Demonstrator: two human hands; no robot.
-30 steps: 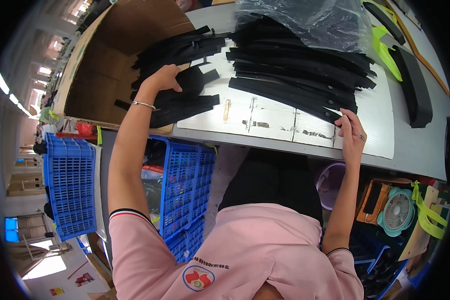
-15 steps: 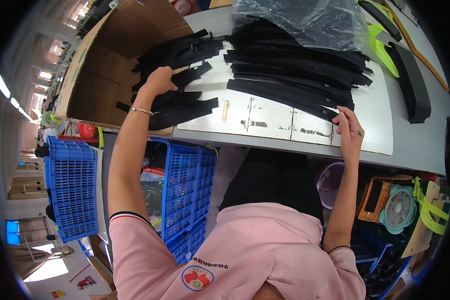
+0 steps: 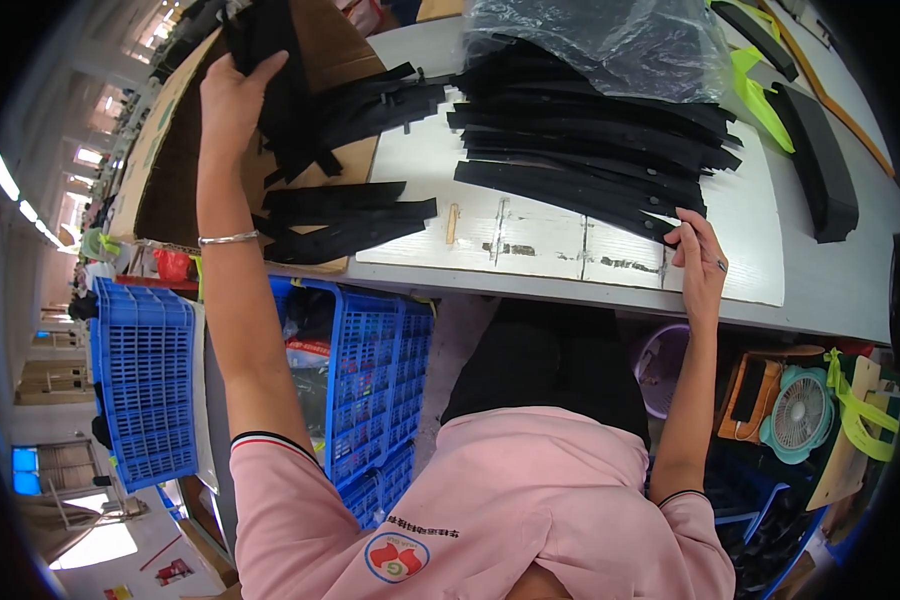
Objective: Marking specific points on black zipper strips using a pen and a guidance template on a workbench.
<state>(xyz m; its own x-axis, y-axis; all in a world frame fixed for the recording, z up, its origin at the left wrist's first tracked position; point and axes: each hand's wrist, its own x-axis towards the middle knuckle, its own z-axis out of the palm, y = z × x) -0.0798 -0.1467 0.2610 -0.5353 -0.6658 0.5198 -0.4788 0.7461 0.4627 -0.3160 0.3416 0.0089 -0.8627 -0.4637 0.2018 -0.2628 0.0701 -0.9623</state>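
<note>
My left hand (image 3: 238, 105) is raised at the cardboard box, fingers closed round a hanging bunch of black fabric strips (image 3: 270, 75). Below it, more black strips (image 3: 350, 215) lie half over the box's lowered flap and half on a white board (image 3: 540, 245). My right hand (image 3: 702, 262) stays at the board's right side, thumb and fingers bent together at the tip of the nearest long black strip (image 3: 560, 198). That strip lies at the front of a row of similar black strips (image 3: 590, 110), some with small round studs. The left fingertips are partly hidden.
The open cardboard box (image 3: 155, 165) stands at the table's left. Clear plastic film (image 3: 610, 45) covers the far strips. A long black block (image 3: 818, 165) lies at right beside yellow-green ribbon (image 3: 760, 95). Blue crates (image 3: 375, 385) and a purple bin (image 3: 662, 370) stand below the table.
My left hand has moved up and away from me, lifting some black strips off the left pile toward the box's far side. My right hand has barely moved.
</note>
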